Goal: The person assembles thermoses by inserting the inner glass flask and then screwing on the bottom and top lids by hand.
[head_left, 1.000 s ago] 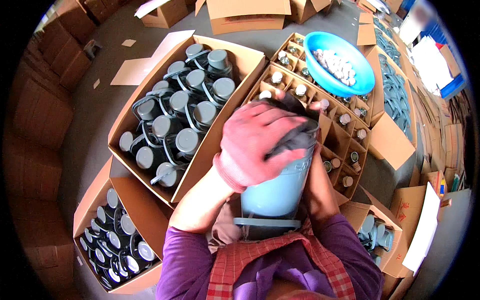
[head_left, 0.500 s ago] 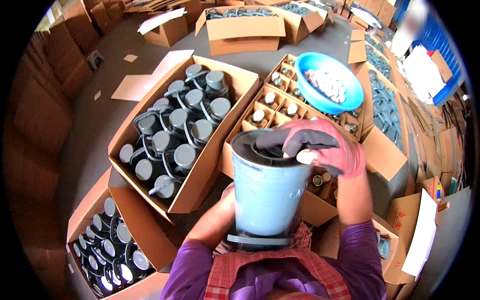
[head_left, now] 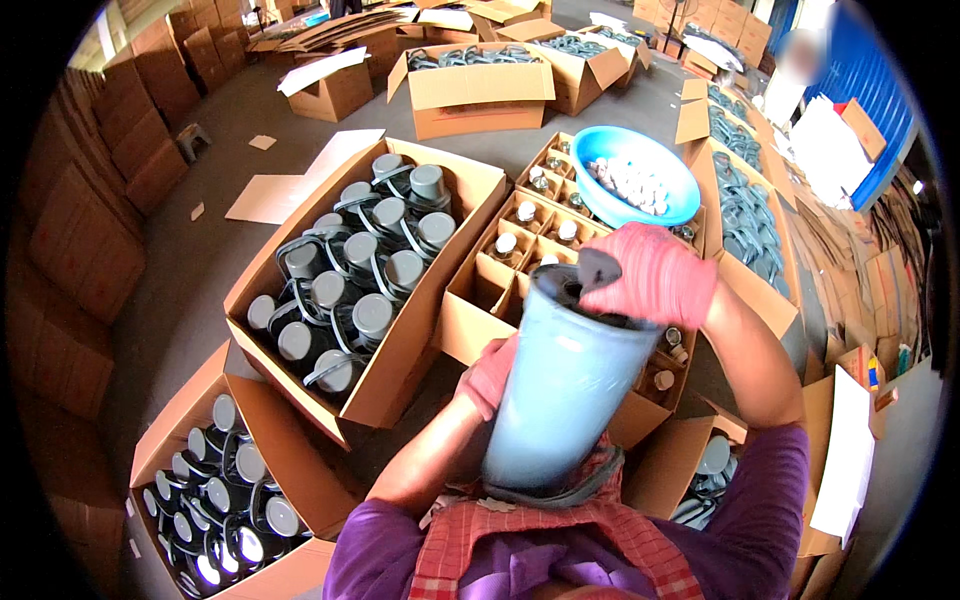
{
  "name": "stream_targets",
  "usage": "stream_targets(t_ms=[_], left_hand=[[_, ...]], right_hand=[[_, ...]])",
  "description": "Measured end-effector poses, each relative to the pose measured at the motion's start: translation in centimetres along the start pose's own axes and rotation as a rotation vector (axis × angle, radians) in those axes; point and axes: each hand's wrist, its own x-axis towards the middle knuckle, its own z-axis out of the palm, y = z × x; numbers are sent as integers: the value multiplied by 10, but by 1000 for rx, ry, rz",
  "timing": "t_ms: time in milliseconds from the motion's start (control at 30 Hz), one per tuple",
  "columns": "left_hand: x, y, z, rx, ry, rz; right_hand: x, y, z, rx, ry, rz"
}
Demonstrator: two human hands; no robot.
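Pale blue flask body (head_left: 565, 390) is propped upright against the person's lap, right in front of the divided carton (head_left: 520, 265), left hand (head_left: 490, 375) with its grip closed around the flask's side and right hand (head_left: 655, 275) clamped over the flask's dark rim, blue bowl (head_left: 640, 165) of caps just behind.

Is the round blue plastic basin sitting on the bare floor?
No, the round blue plastic basin rests on top of the divided cardboard box.
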Motion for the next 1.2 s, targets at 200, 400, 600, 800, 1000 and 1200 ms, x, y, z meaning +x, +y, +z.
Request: stream_targets(t_ms=[200, 400, 600, 800, 1000, 1200], left_hand=[[-65, 5, -14, -11, 260, 335], [-63, -33, -42, -330, 411, 250], [-86, -118, -61, -707, 622, 59], [-67, -109, -49, -762, 713, 103], [66, -41, -110, -852, 377, 132], [141, 0, -133, -697, 263, 395]], right_hand=[[5, 28, 37, 294, 112, -41], [-36, 42, 127, 1224, 563, 274], [-137, 30, 209, 573, 106, -237], [-170, 43, 288, 118, 213, -187], [-55, 10, 186, 1064, 673, 412], [157, 39, 66, 702, 907, 290]])
